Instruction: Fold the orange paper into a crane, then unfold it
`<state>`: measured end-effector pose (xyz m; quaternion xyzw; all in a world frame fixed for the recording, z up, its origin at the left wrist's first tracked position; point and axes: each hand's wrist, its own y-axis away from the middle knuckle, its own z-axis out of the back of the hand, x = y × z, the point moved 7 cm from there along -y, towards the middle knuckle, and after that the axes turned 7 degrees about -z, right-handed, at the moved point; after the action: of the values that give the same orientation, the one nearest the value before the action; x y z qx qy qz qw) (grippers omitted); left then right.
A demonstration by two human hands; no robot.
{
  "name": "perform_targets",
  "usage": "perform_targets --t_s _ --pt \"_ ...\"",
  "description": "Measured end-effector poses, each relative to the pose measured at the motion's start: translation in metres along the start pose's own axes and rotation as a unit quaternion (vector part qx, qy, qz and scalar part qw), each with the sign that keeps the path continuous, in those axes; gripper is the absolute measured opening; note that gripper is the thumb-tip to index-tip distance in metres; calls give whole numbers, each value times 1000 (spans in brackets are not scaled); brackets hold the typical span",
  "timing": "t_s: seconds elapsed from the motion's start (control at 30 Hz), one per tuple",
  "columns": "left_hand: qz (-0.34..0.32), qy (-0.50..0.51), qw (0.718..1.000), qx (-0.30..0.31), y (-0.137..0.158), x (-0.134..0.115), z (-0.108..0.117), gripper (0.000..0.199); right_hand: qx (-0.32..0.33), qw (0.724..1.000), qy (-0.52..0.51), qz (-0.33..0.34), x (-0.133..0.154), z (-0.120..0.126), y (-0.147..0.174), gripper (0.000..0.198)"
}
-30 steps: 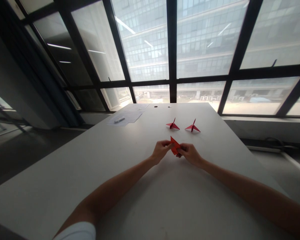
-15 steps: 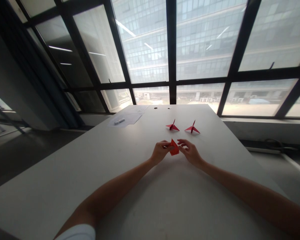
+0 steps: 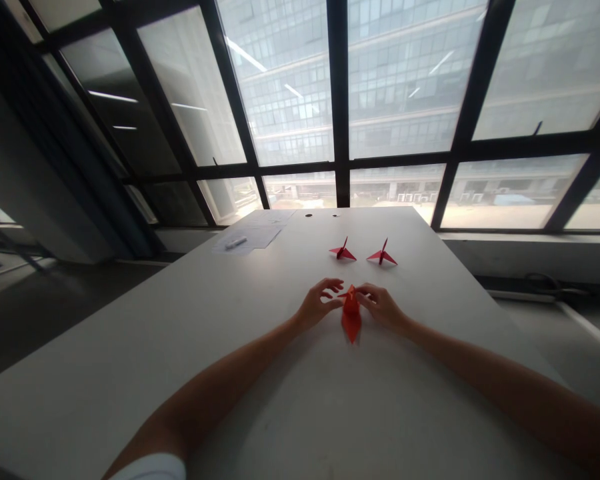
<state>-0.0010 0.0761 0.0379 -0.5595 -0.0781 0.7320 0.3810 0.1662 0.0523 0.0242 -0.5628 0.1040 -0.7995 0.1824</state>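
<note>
"Left hand (image 3: 321, 304)?"
"Open, fingers curved beside the orange folded paper (image 3: 351, 325)."
"Right hand (image 3: 381, 307)?"
"Pinching its upper right edge; the paper is between both hands, nearer than two red paper birds (image 3: 382, 256)."

Glaring daylight from the windows (image 3: 400, 87) beyond the far edge of the desk (image 3: 280, 407) leaves its nearer surface dim, with wide-angle stretching sideways.

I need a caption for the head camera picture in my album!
Left hand and right hand flank orange folded paper, two red paper figures beyond.
</note>
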Motion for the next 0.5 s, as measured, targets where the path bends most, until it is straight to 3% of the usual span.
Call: perform_targets --t_s 0.07,0.2,0.3,0.5 --pt "1 -35 999 20 1 3 -1 52 35 999 26 6 1 -4 3 20" --pt "23 -115 990 77 4 15 -10 31 54 995 82 17 -2 -10 5 8" --pt "15 -131 987 96 4 17 -14 26 55 995 80 14 -6 -10 1 11" --pt "31 -125 992 7 -2 21 -3 31 33 997 72 3 -17 15 -23 19"
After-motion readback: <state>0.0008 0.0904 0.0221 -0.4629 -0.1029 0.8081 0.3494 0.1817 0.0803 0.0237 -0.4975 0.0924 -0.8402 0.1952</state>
